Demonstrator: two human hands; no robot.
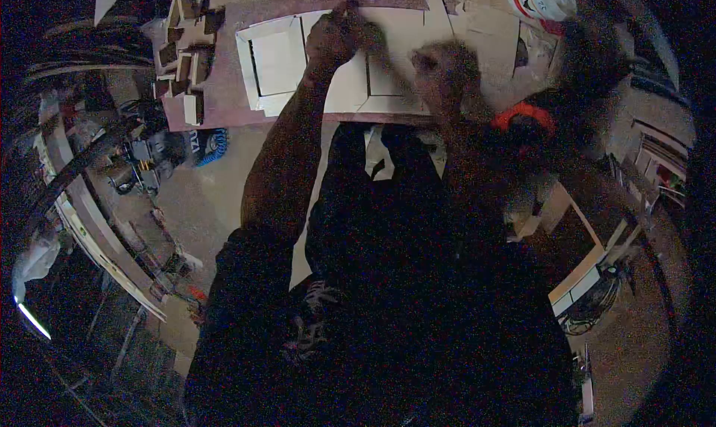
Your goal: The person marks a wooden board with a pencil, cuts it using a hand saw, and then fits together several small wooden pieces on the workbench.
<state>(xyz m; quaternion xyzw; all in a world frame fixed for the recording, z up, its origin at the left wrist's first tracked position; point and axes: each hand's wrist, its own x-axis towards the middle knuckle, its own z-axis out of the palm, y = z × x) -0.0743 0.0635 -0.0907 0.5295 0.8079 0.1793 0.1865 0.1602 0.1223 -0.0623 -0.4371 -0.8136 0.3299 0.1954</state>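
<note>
A pale panel (pixel 276 65) with raised strips and dark lines along some edges lies on the reddish workbench (pixel 224 91). My left hand (pixel 332 39) is closed over its far middle part, fingertips pinched near the far edge; what they pinch is hidden. Over the panel's right half, my right hand (pixel 447 65) is curled into a fist and smeared by motion. A dim blurred streak (pixel 391 65) runs across the panel between the two hands; I cannot tell if it is a tool or a shadow.
Small wooden blocks (pixel 186 54) are piled at the bench's left end. A white tub (pixel 543 0) with a red label stands at the back right. An orange ring-shaped thing (pixel 524 117) is right of my arm. A blue coiled hose (pixel 214 145) sits below the bench's left side.
</note>
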